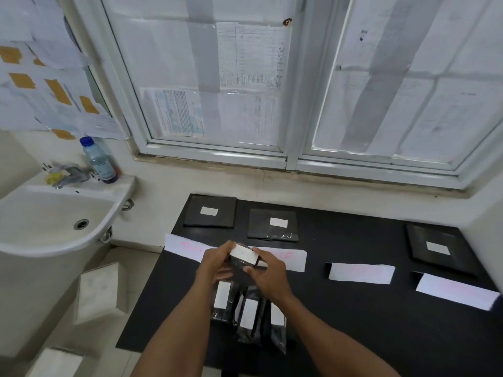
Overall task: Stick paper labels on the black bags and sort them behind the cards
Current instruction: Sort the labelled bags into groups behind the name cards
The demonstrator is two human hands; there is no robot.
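**Item:** held bag, black film, with paper label on its upper face.

**Fingers:** The left fingertips curl over the label's upper left corner. The right thumb lies on the bag's face just below the label, and the other right fingers wrap behind the right edge. Both grips are narrow and closed on the bag. Probable purpose: to press the label flat while the film is backed from behind.

**Hands:** The left hand and right hand meet palm toward palm. Both forearms converge from the lower edge of the view.

**Location:** The held bag is lifted off the black table, in front of the two leftmost cards.

**Near row:** Three labelled bags lie side by side beneath the wrists, labels up. They are probably stock not yet sorted.

**Cards:**
- Four white strips lie in a line across the table.
- They are the first card, second card, third card and fourth card.
- Their pink writing is too faint to read.
- The hands partly hide the second card.

**Back row:**
- One sorted bag lies behind the first card.
- Another bag lies behind the second card.
- A further bag lies behind the fourth card.
- No bag shows behind the third card.
- Each card apparently serves as a heading for the bags behind it.

**Surroundings:** A sink with a plastic bottle stands to the left, and a paper-covered window is ahead.
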